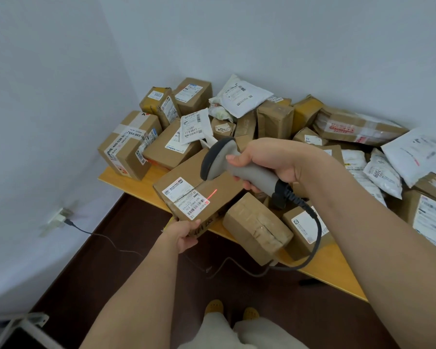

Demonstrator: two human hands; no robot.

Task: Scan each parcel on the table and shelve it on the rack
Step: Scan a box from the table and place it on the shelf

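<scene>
My left hand [185, 234] grips the near corner of a flat brown cardboard parcel [186, 172], held tilted over the table's front edge. Its white shipping label [186, 197] faces up. My right hand [264, 159] grips the handle of a grey handheld barcode scanner [227, 162], whose head points down at the parcel. A short red laser line [212, 193] falls at the label's right edge. The scanner's coiled black cable [310, 222] hangs down past the table edge.
The yellow wooden table [337, 270] stands in a corner between white walls and carries several brown boxes and white mailer bags. A taped brown box [256, 229] lies at the front edge. A wall socket [59, 217] with a black cord is low on the left. The floor is dark.
</scene>
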